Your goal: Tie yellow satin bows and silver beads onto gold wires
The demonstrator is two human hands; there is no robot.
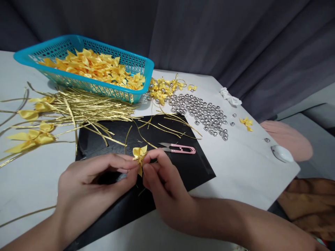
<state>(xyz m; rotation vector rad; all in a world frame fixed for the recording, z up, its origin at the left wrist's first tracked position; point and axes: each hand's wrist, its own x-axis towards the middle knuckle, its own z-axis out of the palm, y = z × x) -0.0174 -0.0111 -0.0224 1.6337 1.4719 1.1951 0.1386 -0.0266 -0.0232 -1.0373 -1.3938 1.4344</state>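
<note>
Between my two hands, above a black mat [199, 167], is a small yellow ribbon flower [140, 152] with a bit of gold cord at its middle. My left hand [96, 184] pinches its left side between thumb and fingertips. On the flower's right side my right hand [164, 184] is closed in a pinch, its fingertips partly hiding the lower petals. Just beyond my right hand lies a pair of pink-handled thread snips [180, 149], blades pointing left. Loose gold cords [91, 106] are heaped behind my hands.
A blue basket [149, 69] of yellow ribbon flowers [91, 66] stands at the back left. Silver beads [199, 109] spread right of centre. Finished-looking corded flowers [163, 89] lie beside the basket. A white computer mouse [282, 153] sits near the table's right edge.
</note>
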